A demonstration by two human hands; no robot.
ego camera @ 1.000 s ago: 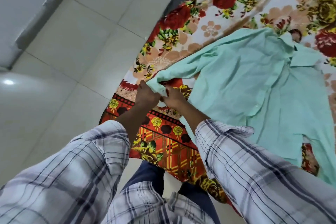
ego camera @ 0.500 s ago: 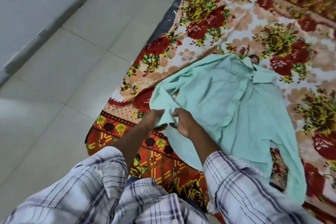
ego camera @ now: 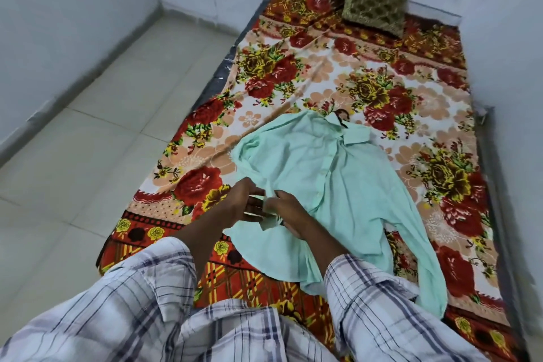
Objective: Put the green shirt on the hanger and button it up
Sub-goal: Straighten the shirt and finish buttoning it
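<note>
The mint-green shirt (ego camera: 332, 182) lies front-up on the flowered bed, collar pointing away from me and placket closed down the middle. A dark hanger hook (ego camera: 342, 117) pokes out at the collar; the rest of the hanger is hidden inside the shirt. The left sleeve is folded back over the body. My left hand (ego camera: 241, 200) and my right hand (ego camera: 289, 209) meet at that sleeve's cuff (ego camera: 269, 216), each pinching its fabric. The other sleeve trails down to the bed's near right corner.
The bed is a low mattress with a red and yellow floral cover (ego camera: 390, 91), against the right and far walls. A dark green patterned cushion (ego camera: 374, 7) sits at its far end. Pale tiled floor (ego camera: 88, 141) spreads to the left.
The sleeve, stretched out to the left a second ago, is now folded in over the shirt body, my hands still on its cuff. The view has lifted to show the whole bed.
</note>
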